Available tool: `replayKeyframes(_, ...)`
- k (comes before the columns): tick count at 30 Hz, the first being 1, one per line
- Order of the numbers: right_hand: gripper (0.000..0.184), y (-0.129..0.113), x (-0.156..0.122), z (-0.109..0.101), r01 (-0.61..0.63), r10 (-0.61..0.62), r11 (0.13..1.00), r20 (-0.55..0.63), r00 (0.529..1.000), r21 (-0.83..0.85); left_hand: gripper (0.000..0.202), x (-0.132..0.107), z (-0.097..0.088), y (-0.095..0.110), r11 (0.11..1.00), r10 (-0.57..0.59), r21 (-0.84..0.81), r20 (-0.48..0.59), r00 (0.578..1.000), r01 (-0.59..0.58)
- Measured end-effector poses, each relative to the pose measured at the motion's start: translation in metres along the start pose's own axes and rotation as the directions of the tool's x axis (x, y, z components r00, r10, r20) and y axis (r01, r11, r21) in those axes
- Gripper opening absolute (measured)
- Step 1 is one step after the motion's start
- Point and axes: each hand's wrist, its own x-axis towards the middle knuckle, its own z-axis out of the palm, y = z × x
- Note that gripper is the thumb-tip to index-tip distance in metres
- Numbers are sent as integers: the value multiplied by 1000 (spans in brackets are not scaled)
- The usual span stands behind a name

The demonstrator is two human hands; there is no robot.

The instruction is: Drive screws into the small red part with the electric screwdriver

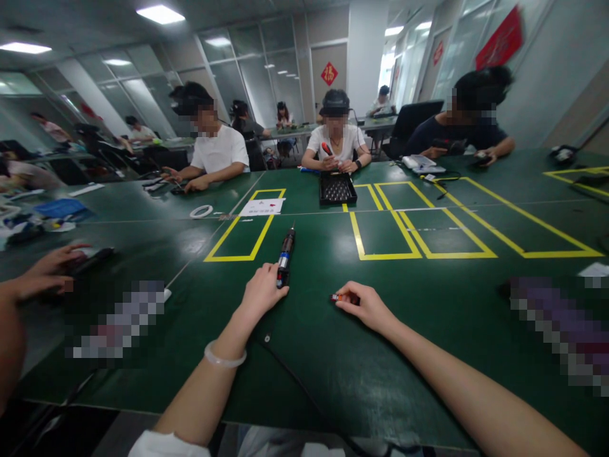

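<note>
The left grip is closed around the rear end of an electric screwdriver, thumb on one side and fingers curled over the other. The tool lies flat on the green counter and stretches straight ahead of that grip, its bit pointing away from the person. A dark cable trails from just behind the left grip back toward the body, and a pale bracelet sits on that wrist.

The right grip is narrow, fingertips pinched on a small orange piece that pokes out on its left side, low against the counter. This piece lies near the screwdriver's handle but apart from it.

Beyond the left grip is a yellow tape rectangle; farther ahead lies a black tray. Far to the left, another person's hand rests on the counter.
</note>
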Motion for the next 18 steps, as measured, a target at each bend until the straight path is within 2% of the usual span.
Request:
replayKeyframes(4,9,0,0,0,16,-16,1000,4,1000,-21,60,-11,0,39,990,120,-69,-7,993,-120)
replayKeyframes(7,9,0,0,0,36,-36,998,3,999,-57,62,-17,2,57,960,227,-162,-25,974,-228)
replayKeyframes(11,7,0,-2,1,76,-74,981,18,997,-178,68,-22,6,69,896,348,-285,-25,937,-340)
replayKeyframes(15,11,-2,-2,2,99,-92,919,38,995,-380,69,-25,7,75,866,397,-324,-19,918,-381)
replayKeyframes(18,16,-1,1,4,121,-108,878,55,993,-463,70,-26,8,77,856,420,-323,-21,907,-404)
